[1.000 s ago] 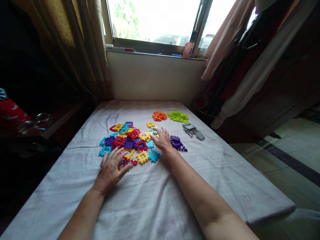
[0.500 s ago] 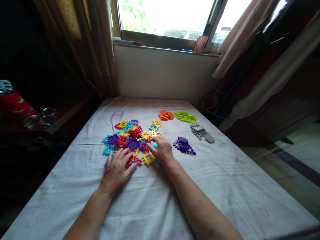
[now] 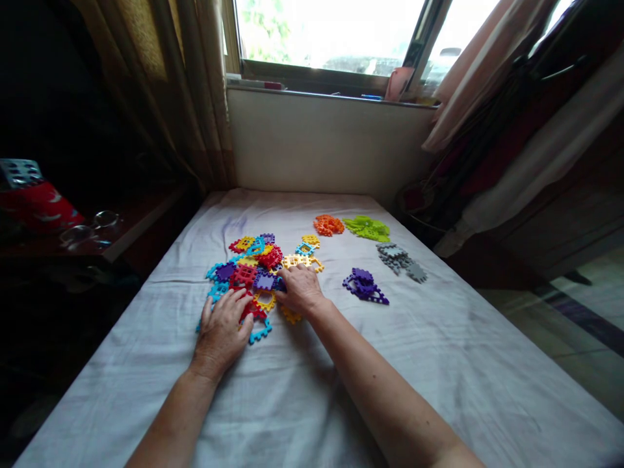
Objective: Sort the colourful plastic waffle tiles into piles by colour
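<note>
A mixed pile of interlocking plastic tiles [image 3: 244,275], in red, yellow, blue and purple, lies on the sheet. My left hand [image 3: 221,330] rests on the pile's near left side, fingers spread over red and blue tiles. At the pile's right side my right hand [image 3: 301,289] is closed, thumb and forefinger about a purple tile [image 3: 281,284] that is mostly hidden. Beneath that hand a yellow tile [image 3: 291,314] shows in part. Just beyond it are pale yellow tiles [image 3: 296,260]. A blue tile frame [image 3: 262,332] lies between my hands, nearer to me.
Sorted by colour, separate heaps lie to the right: orange tiles [image 3: 328,225], green tiles [image 3: 366,228], grey tiles [image 3: 400,261] and purple tiles [image 3: 364,286]. A white sheet [image 3: 312,403] covers the surface. Glasses [image 3: 92,231] rest on a dark side table at left.
My right hand has moved left and closed at the purple tile. My left hand has shifted slightly, and the near blue frame now shows more. The view has turned a little left.
</note>
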`<state>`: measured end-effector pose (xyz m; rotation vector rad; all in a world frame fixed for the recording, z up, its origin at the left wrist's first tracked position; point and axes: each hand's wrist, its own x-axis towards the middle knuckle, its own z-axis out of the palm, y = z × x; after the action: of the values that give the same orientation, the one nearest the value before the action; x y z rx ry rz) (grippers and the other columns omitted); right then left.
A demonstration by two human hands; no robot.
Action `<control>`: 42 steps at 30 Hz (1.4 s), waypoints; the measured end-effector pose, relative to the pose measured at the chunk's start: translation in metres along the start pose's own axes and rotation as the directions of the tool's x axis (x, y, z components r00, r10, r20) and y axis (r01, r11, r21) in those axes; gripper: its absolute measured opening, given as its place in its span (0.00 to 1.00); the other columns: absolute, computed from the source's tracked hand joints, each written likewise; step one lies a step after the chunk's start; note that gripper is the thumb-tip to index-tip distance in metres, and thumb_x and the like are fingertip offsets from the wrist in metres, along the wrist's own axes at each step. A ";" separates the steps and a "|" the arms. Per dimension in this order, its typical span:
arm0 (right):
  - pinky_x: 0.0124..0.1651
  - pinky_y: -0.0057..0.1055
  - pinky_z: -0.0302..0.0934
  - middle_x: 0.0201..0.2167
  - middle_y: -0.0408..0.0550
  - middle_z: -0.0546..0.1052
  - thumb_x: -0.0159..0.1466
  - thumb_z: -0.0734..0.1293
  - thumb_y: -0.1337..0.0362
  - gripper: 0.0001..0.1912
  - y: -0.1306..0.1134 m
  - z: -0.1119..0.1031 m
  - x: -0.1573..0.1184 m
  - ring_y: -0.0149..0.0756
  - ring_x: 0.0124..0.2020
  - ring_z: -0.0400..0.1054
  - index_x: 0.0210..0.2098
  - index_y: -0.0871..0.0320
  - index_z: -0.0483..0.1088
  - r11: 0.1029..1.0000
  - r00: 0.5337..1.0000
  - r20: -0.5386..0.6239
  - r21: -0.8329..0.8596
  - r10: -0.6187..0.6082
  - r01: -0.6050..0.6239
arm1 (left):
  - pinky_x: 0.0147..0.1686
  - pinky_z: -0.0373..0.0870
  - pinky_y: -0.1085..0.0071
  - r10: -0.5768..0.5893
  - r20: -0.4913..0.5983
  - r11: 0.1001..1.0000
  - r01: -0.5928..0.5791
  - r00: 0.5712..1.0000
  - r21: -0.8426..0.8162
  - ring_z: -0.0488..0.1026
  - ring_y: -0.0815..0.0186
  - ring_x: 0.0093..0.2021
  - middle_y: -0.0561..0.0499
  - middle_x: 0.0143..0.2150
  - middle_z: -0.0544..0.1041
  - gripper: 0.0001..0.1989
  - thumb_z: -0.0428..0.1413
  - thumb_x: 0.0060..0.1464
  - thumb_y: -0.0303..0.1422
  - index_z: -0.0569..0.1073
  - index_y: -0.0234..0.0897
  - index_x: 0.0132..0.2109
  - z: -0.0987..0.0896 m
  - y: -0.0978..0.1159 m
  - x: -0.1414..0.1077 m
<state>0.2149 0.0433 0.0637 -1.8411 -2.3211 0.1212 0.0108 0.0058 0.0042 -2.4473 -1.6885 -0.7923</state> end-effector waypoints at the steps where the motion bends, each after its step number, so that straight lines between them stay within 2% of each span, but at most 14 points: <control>1: 0.53 0.43 0.57 0.46 0.54 0.79 0.64 0.67 0.53 0.19 0.001 0.001 0.000 0.48 0.51 0.68 0.51 0.54 0.74 1.000 1.000 -0.009 0.006 -0.008 0.008 | 0.66 0.51 0.44 -0.002 0.004 1.000 0.002 1.000 -0.001 0.69 0.52 0.63 0.45 0.60 0.76 0.18 0.50 0.59 0.35 0.75 0.44 0.54 0.001 0.000 0.000; 7: 0.55 0.36 0.58 0.48 0.48 0.80 0.70 0.61 0.58 0.15 0.014 0.008 -0.001 0.40 0.51 0.71 0.51 0.51 0.75 0.975 0.985 -0.167 0.222 0.039 -0.001 | 0.65 0.55 0.47 0.003 0.021 1.000 -0.003 1.000 -0.012 0.70 0.54 0.61 0.47 0.61 0.76 0.19 0.48 0.60 0.34 0.74 0.45 0.55 0.005 -0.002 -0.001; 9: 0.51 0.31 0.61 0.47 0.46 0.81 0.71 0.59 0.59 0.16 0.026 0.006 0.000 0.36 0.49 0.74 0.51 0.50 0.75 0.950 0.976 -0.205 0.313 0.067 0.001 | 0.65 0.56 0.47 0.004 0.019 1.000 -0.004 1.000 -0.011 0.70 0.54 0.61 0.46 0.61 0.76 0.19 0.48 0.60 0.35 0.75 0.45 0.55 0.005 -0.002 -0.001; 11: 0.47 0.28 0.64 0.47 0.44 0.82 0.71 0.58 0.58 0.17 0.046 0.001 0.001 0.35 0.46 0.75 0.53 0.48 0.74 0.918 0.959 -0.240 0.393 0.153 -0.048 | 0.65 0.56 0.47 0.006 0.017 1.000 -0.006 1.000 -0.011 0.70 0.54 0.61 0.46 0.60 0.76 0.18 0.49 0.60 0.36 0.75 0.45 0.55 0.005 -0.003 -0.001; 14: 0.45 0.29 0.66 0.41 0.45 0.83 0.70 0.59 0.58 0.19 0.088 -0.009 -0.004 0.36 0.41 0.77 0.55 0.49 0.75 0.875 0.893 -0.288 0.443 0.347 -0.197 | 0.65 0.56 0.47 0.014 0.019 1.000 -0.014 1.000 -0.014 0.70 0.54 0.61 0.46 0.61 0.75 0.18 0.49 0.61 0.37 0.75 0.45 0.55 0.005 -0.003 -0.002; 17: 0.46 0.33 0.67 0.39 0.49 0.83 0.67 0.61 0.59 0.20 0.132 -0.016 -0.015 0.41 0.40 0.77 0.54 0.52 0.76 0.851 0.786 -0.374 0.398 0.492 -0.343 | 0.64 0.58 0.48 0.021 0.020 1.000 -0.021 1.000 -0.015 0.70 0.53 0.61 0.45 0.61 0.75 0.19 0.49 0.61 0.39 0.75 0.45 0.56 0.005 -0.004 -0.002; 20: 0.50 0.38 0.67 0.40 0.53 0.83 0.64 0.63 0.60 0.21 0.159 -0.016 -0.025 0.44 0.43 0.77 0.55 0.55 0.74 0.823 0.702 -0.439 0.387 0.560 -0.415 | 0.64 0.58 0.49 0.023 0.013 1.000 -0.023 1.000 -0.014 0.70 0.53 0.61 0.45 0.60 0.76 0.19 0.50 0.61 0.40 0.75 0.46 0.56 0.005 -0.004 -0.002; 22: 0.51 0.38 0.66 0.41 0.52 0.83 0.63 0.64 0.61 0.19 0.166 -0.013 -0.029 0.44 0.44 0.76 0.52 0.55 0.75 0.817 0.688 -0.451 0.406 0.568 -0.409 | 0.64 0.58 0.49 0.027 0.006 1.000 -0.027 1.000 -0.016 0.70 0.53 0.61 0.45 0.60 0.76 0.19 0.50 0.61 0.41 0.75 0.46 0.55 0.005 -0.005 -0.002; 25: 0.51 0.37 0.66 0.42 0.49 0.83 0.63 0.64 0.63 0.14 0.165 -0.006 -0.028 0.42 0.45 0.76 0.45 0.54 0.78 0.828 0.715 -0.441 0.421 0.543 -0.370 | 0.63 0.60 0.49 0.036 0.006 0.999 -0.036 0.999 -0.017 0.71 0.52 0.61 0.45 0.60 0.76 0.19 0.50 0.61 0.41 0.75 0.45 0.55 0.005 -0.005 -0.002; 30: 0.56 0.40 0.63 0.42 0.47 0.83 0.61 0.65 0.68 0.12 0.153 -0.003 -0.024 0.41 0.48 0.74 0.37 0.52 0.80 0.883 0.818 -0.378 0.361 0.433 -0.300 | 0.62 0.61 0.49 0.036 0.008 0.999 -0.036 0.999 -0.021 0.71 0.53 0.60 0.45 0.60 0.76 0.19 0.50 0.61 0.42 0.75 0.45 0.55 0.004 -0.006 -0.002; 33: 0.58 0.43 0.61 0.44 0.44 0.83 0.56 0.66 0.72 0.14 0.152 -0.008 -0.027 0.41 0.51 0.73 0.34 0.49 0.81 0.897 0.874 -0.269 0.303 0.404 -0.321 | 0.62 0.61 0.50 0.033 0.005 0.999 -0.033 0.999 -0.027 0.71 0.53 0.60 0.45 0.60 0.76 0.19 0.50 0.61 0.42 0.75 0.46 0.55 0.005 -0.006 -0.002; 37: 0.47 0.37 0.65 0.34 0.44 0.83 0.51 0.68 0.72 0.15 0.158 -0.020 -0.036 0.41 0.41 0.75 0.31 0.47 0.82 0.900 0.918 -0.038 0.221 0.394 -0.377 | 0.63 0.60 0.50 0.029 0.007 0.999 -0.029 1.000 -0.030 0.70 0.53 0.61 0.46 0.61 0.75 0.19 0.50 0.61 0.41 0.75 0.46 0.55 0.005 -0.006 -0.003; 39: 0.43 0.34 0.65 0.34 0.44 0.83 0.49 0.69 0.72 0.17 0.161 -0.028 -0.040 0.41 0.38 0.75 0.33 0.46 0.82 0.913 0.933 0.018 0.201 0.358 -0.354 | 0.63 0.60 0.50 0.029 0.007 0.999 -0.029 1.000 -0.032 0.70 0.53 0.61 0.46 0.60 0.76 0.19 0.50 0.61 0.41 0.75 0.46 0.55 0.005 -0.006 -0.003; 42: 0.43 0.35 0.65 0.36 0.45 0.83 0.51 0.68 0.72 0.16 0.158 -0.039 -0.041 0.43 0.40 0.75 0.34 0.47 0.83 0.926 0.938 0.037 0.154 0.343 -0.345 | 0.62 0.60 0.49 0.033 0.012 0.999 -0.033 0.999 -0.036 0.70 0.53 0.61 0.46 0.60 0.76 0.19 0.50 0.61 0.42 0.75 0.45 0.55 0.004 -0.006 -0.002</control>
<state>0.3827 0.0380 0.0707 -2.1459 -1.9053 0.3502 0.0063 0.0077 -0.0019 -2.5022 -1.6475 -0.8114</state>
